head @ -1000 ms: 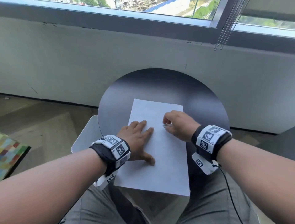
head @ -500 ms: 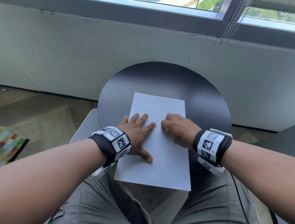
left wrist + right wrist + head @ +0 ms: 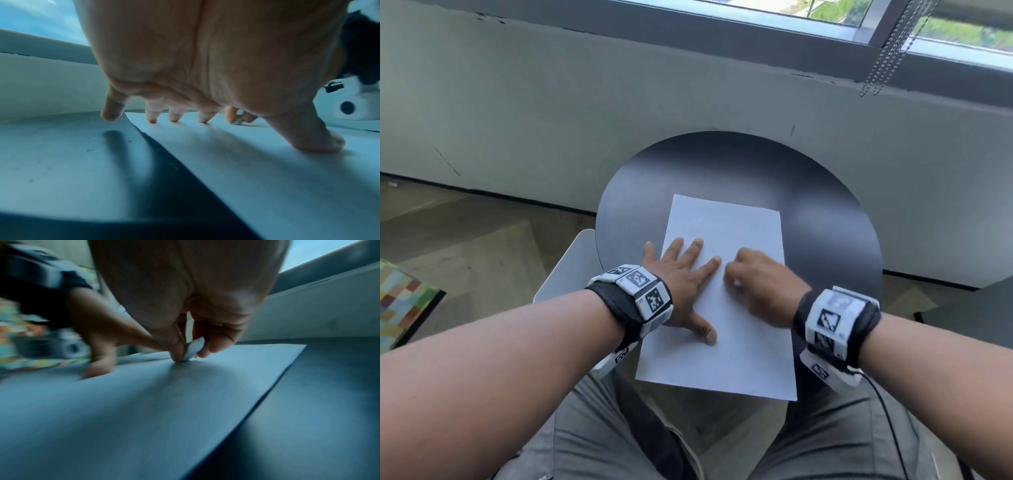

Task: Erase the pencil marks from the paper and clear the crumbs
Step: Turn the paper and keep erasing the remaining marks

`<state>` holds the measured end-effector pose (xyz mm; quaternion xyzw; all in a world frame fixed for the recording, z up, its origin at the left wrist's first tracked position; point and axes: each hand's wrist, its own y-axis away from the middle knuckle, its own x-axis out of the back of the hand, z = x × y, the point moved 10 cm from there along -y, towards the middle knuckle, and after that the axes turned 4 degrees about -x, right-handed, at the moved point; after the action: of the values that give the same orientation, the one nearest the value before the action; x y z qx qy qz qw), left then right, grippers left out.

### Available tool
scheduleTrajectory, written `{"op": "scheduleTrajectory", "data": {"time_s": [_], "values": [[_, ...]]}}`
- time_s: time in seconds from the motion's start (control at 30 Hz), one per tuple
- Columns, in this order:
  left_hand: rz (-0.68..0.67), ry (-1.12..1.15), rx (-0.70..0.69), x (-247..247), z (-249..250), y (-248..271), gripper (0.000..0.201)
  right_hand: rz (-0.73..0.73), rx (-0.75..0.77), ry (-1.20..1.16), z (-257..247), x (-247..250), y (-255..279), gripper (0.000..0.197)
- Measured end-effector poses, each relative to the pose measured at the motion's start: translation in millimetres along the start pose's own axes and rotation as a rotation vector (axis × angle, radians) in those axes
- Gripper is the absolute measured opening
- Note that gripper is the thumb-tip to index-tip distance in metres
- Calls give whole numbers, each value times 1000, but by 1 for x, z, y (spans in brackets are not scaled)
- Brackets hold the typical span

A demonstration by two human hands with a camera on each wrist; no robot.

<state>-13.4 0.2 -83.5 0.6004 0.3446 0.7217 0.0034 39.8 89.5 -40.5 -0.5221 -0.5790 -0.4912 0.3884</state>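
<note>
Right hand (image 3: 760, 284), pinching eraser (image 3: 193, 348), has slid nearer left hand (image 3: 681, 274), spread on paper (image 3: 753, 356)

Paper (image 3: 726, 222) on round table (image 3: 825, 219), near edge overhanging toward lap. Left hand (image 3: 681, 277) flat on paper's left side, little finger on table. Right hand (image 3: 760, 284) beside it on right, eraser (image 3: 194, 348) pressed to paper. Wall (image 3: 551, 120) behind table.
</note>
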Motion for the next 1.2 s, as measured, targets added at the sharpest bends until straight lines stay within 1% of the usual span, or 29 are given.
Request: {"op": "scheduleTrajectory", "data": {"time_s": [0.07,0.1,0.13,0.17,0.23,0.27,0.3,0.33,0.4,0.43,0.47,0.5,0.53,0.6,0.63,0.67,0.7,0.73,0.8,0.83,0.87,0.9,0.93,1.0,1.03,1.07,1.1,1.17,1.2], "values": [[-19,5,-1,-1,2,0,138,-115,179,1,-29,-19,27,5],[-26,8,0,-1,3,-1,137,-159,211,4,-27,-22,32,6],[-32,14,4,-1,4,-1,136,-157,194,-13,-14,-18,29,8],[-33,20,12,0,5,-1,134,-118,116,-40,6,-10,21,9],[-30,24,26,2,6,-2,131,11,-96,-70,48,10,8,6],[-33,23,31,3,7,-2,130,48,-157,-59,57,12,7,7],[-39,21,35,4,7,-2,129,56,-155,-35,53,10,9,7],[-45,18,37,4,8,-2,129,41,-100,-24,36,4,15,6],[-55,10,39,5,9,-3,128,-38,132,-10,-12,-13,38,7],[-58,3,42,5,9,-4,129,-90,226,16,-26,-20,48,6],[-60,-3,45,6,9,-4,129,-115,269,28,-28,-22,52,5],[-64,-6,49,6,9,-4,130,-107,252,23,-20,-19,49,7],[-65,-6,53,7,8,-5,130,-65,171,-6,-2,-11,41,10],[-69,-12,58,10,7,-5,132,22,-75,-49,43,6,25,9],[-65,-31,49,12,9,-5,134,42,-164,-58,59,10,22,8],[-52,-61,26,15,12,-6,135,47,-198,-49,66,9,20,9],[-39,-93,-8,18,17,-7,137,43,-192,-53,62,7,21,10],[-28,-112,-43,19,21,-8,137,41,-138,-66,50,3,24,9],[-10,-113,-86,18,25,-9,138,-5,57,-68,9,-11,37,9],[-1,-114,-97,17,25,-9,139,-60,134,-61,-7,-19,45,10],[4,-117,-104,16,26,-10,141,-89,170,-48,-12,-24,46,11],[0,-117,-104,14,26,-10,142,-84,157,-44,-7,-21,41,11],[-8,-111,-102,13,27,-10,143,-37,88,-53,6,-11,32,11],[-17,-96,-102,13,27,-11,143,55,-135,-33,47,8,16,11],[-17,-91,-103,14,27,-12,142,63,-207,-11,60,12,12,12],[-19,-88,-100,15,27,-13,142,53,-197,32,58,10,12,14],[-23,-86,-96,15,26,-13,142,24,-125,53,44,4,15,15],[-44,-84,-85,15,26,-15,142,-63,148,51,-7,-16,37,17],[-56,-83,-84,14,27,-15,140,-113,259,61,-22,-25,49,14]]}}
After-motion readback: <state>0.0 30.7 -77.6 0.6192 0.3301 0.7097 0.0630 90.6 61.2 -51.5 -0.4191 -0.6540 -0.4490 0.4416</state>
